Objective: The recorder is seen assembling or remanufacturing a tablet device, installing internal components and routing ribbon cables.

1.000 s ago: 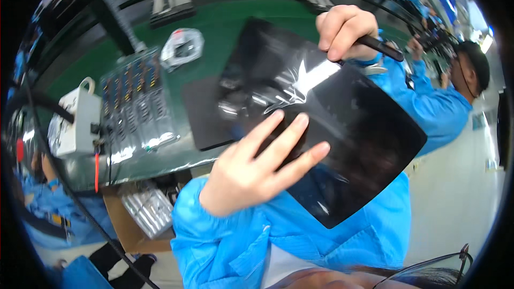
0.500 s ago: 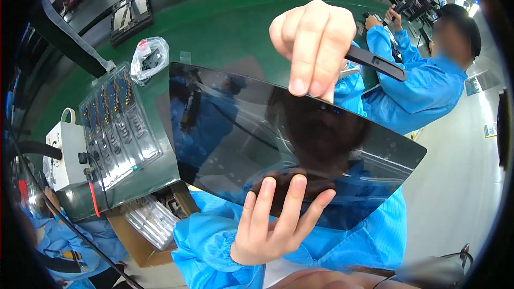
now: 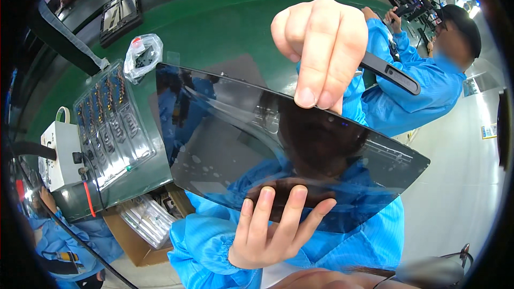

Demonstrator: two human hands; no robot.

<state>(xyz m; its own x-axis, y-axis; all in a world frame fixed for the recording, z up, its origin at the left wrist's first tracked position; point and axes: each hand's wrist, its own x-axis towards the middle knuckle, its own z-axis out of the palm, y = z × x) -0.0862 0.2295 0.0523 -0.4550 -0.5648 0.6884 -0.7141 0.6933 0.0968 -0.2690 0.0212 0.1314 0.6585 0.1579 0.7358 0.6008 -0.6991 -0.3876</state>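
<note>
A tablet (image 3: 230,144) with a glossy black screen is held tilted before me, reflections and pale smudges across its glass. My left hand (image 3: 276,230) grips it at the near edge, its fingers spread over the front and the thumb hidden. At the far edge, my right hand (image 3: 326,48) has its fingertips bent over the rim beside a small camera dot; the thumb is behind. A slim black tool (image 3: 393,75) with a rounded, slotted end sticks out of the right hand to the right. Its working tip is hidden.
On the green bench (image 3: 182,32) lie a clear compartment tray (image 3: 115,123) of small parts and a plastic bag (image 3: 143,56). A white box (image 3: 64,155) with cables stands left. Below is a carton (image 3: 142,235). A co-worker (image 3: 428,85) in blue works at right.
The tablet has tilted a little, its left end moving left. My right hand and the black tool have shifted slightly right and nearer. My left hand keeps almost the same place.
</note>
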